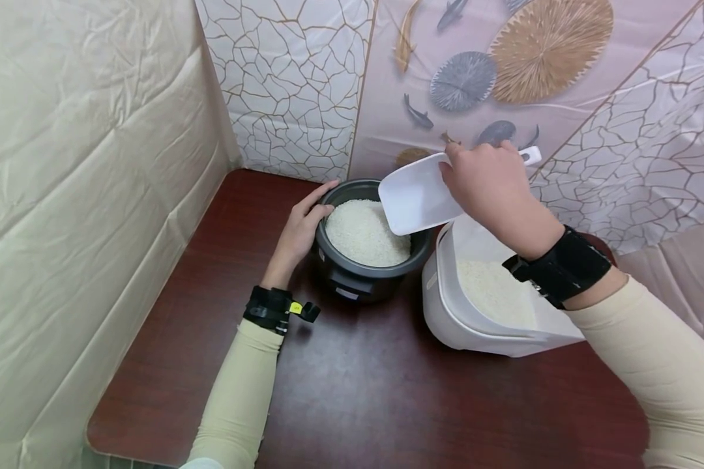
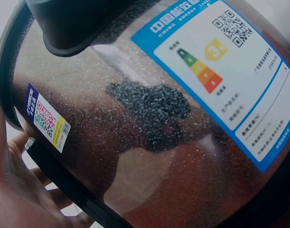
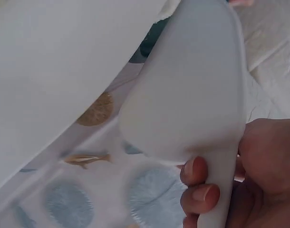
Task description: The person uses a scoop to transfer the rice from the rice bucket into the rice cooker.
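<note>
We find the right hand [image 1: 493, 189] gripping the scoop [image 1: 416, 195], tilted over the rice-filled pot [image 1: 368, 241] (left hand [image 1: 302, 228] resting flat against its side). Overfilling risks spilling rice onto the worktop [image 1: 358, 391].

White scoop [image 1: 416, 195] tilted over rice-filled pot [image 1: 368, 260]

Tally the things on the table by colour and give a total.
White: 2, the scoop and the rice bin
Black: 1, the rice cooker
Total: 3
</note>
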The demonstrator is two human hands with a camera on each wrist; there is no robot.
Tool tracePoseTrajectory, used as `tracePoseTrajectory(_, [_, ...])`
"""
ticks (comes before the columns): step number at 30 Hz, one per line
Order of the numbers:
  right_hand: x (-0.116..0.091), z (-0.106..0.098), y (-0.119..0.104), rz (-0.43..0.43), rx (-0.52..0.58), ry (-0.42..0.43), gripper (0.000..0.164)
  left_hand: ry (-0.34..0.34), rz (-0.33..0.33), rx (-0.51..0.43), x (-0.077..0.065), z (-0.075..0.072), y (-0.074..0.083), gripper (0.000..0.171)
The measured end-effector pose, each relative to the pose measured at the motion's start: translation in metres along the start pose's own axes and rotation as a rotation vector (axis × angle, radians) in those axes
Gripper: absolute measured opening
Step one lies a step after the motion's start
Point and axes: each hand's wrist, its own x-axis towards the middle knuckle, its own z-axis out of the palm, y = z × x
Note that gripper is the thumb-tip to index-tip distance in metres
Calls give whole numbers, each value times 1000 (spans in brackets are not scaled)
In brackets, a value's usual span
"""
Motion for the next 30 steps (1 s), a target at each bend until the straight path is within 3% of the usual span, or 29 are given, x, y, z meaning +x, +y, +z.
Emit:
tracePoseTrajectory(10, [0,0,34,60,222,-199,29,6,17,7,0,1,-1,47])
tracePoseTrajectory(19, [-7,-9,51,52,287,-261,35,-2,-5,2,2,1,1,48])
tracePoseTrajectory(30, [-29,-15,85,107,315,-295,36,-4,-26,8,3,0,1,49])
